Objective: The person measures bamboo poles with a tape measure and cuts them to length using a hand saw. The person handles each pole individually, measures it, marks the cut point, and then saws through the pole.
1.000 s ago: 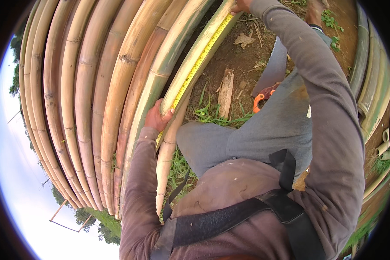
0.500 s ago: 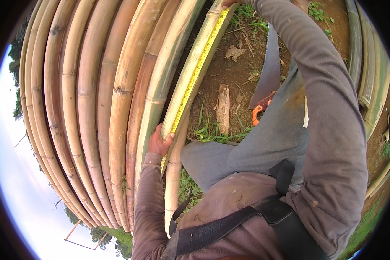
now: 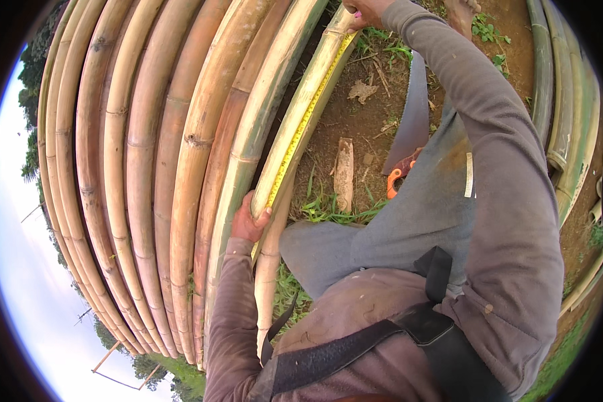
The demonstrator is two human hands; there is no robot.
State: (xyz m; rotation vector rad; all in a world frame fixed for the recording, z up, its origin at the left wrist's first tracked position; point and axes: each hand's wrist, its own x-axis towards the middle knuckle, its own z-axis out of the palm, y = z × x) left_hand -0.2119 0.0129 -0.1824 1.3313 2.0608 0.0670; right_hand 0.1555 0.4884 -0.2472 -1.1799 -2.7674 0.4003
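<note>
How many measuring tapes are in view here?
1: the yellow measuring tape lies along a bamboo pole, running from the right hand past the left hand. Any others may be hidden.

Head cam, L one of the pair, looks down from close above person's torso (image 3: 358, 298), w/ held bamboo pole (image 3: 293, 127) ahead & sky (image 3: 27, 268) at L rim.

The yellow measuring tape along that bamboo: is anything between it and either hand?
Nothing visible. The left hand grips the bamboo pole, thumb beside the yellow measuring tape; the right hand, partly cut off by the picture's edge, is near the tape's visible upper end. The handsaw lies off to the right, not between them.
</note>
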